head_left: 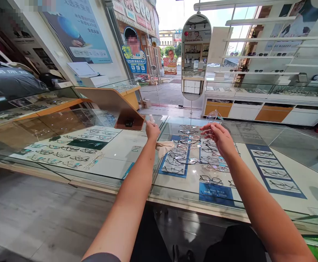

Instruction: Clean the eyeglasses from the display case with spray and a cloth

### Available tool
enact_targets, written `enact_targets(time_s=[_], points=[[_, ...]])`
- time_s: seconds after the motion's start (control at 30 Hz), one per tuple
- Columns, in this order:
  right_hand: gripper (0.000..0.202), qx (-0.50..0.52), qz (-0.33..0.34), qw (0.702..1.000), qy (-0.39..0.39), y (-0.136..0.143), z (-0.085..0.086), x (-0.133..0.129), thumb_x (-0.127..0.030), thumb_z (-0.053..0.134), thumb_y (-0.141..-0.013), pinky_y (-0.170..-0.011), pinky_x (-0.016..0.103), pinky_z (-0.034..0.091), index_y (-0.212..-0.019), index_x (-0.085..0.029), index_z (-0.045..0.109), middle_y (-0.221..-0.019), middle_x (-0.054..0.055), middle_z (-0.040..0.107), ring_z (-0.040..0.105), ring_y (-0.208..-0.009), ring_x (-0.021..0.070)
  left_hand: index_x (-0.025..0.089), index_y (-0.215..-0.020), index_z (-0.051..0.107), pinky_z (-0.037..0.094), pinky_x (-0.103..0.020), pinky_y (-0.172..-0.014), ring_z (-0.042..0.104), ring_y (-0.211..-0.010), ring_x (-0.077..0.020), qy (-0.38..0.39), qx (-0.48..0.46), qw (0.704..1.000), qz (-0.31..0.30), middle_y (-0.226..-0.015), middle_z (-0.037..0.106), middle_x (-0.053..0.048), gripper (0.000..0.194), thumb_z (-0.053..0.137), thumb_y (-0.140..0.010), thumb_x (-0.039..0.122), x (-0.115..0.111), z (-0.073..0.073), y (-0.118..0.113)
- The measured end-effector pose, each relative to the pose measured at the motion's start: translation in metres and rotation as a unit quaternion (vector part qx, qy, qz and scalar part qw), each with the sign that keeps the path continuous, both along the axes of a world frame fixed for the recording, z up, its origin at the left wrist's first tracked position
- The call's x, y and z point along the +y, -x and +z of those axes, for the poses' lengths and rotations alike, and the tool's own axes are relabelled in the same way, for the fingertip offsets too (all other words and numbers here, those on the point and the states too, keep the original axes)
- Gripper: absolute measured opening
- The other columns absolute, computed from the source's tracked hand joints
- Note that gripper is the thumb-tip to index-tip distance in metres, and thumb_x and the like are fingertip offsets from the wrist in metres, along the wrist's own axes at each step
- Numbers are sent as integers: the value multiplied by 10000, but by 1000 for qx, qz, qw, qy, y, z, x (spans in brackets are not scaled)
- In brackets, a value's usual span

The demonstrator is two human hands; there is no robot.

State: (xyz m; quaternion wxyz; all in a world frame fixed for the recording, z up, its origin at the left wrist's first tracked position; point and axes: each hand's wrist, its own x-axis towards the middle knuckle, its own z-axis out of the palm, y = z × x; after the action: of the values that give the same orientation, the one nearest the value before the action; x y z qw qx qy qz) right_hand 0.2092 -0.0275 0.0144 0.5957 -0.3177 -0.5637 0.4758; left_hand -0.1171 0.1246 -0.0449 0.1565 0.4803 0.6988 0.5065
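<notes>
My left hand [152, 130] is closed round a small whitish bottle [151, 118], whose top sticks up above the fingers. Just right of that forearm, a beige cloth [164, 147] lies on the glass counter. My right hand [215, 134] pinches a pair of clear-framed eyeglasses [215, 115], raised above the counter with the lenses upward. Below and between both hands, several eyeglasses [187, 140] are spread in rows on the glass. More frames [211, 179] show under my right forearm beside a blue card [216, 193].
The glass display counter [137, 171] runs across in front of me. A brown slanted board [112, 105] stands at its far left side. An oval mirror [196, 58] rises beyond it, and shelves with sunglasses [257, 54] line the right. A person in grey [14, 82] is at far left.
</notes>
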Motion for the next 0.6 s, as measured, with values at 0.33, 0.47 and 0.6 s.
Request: enact_targets(time_s=[0.33, 0.47, 0.6], points=[[226, -10, 7, 1000, 1, 1, 1, -1, -456, 661, -1018, -821, 344, 549, -1003, -268, 786, -1114, 51, 817, 723, -920, 186, 219, -1147, 603, 522, -406, -1011, 703, -1203, -314, 71, 1, 996, 46, -1215, 731, -139, 293, 686, -890, 106, 9, -17, 17], [221, -13, 9, 1000, 0, 0, 1, -2, -449, 648, -1033, -826, 348, 541, -1010, -277, 786, -1126, 48, 818, 727, -928, 184, 219, -1161, 596, 520, -407, -999, 703, -1202, -316, 83, 8, 996, 44, -1237, 727, -143, 290, 686, -907, 112, 6, -15, 15], [226, -21, 9, 1000, -3, 0, 1, -3, -454, 640, -1034, -827, 356, 544, -1023, -282, 787, -1121, 46, 816, 726, -922, 185, 223, -1203, 575, 524, -425, -1010, 698, -1225, -336, 84, 12, 996, 42, -1268, 721, -155, 349, 693, -900, 96, 2, -12, 13]])
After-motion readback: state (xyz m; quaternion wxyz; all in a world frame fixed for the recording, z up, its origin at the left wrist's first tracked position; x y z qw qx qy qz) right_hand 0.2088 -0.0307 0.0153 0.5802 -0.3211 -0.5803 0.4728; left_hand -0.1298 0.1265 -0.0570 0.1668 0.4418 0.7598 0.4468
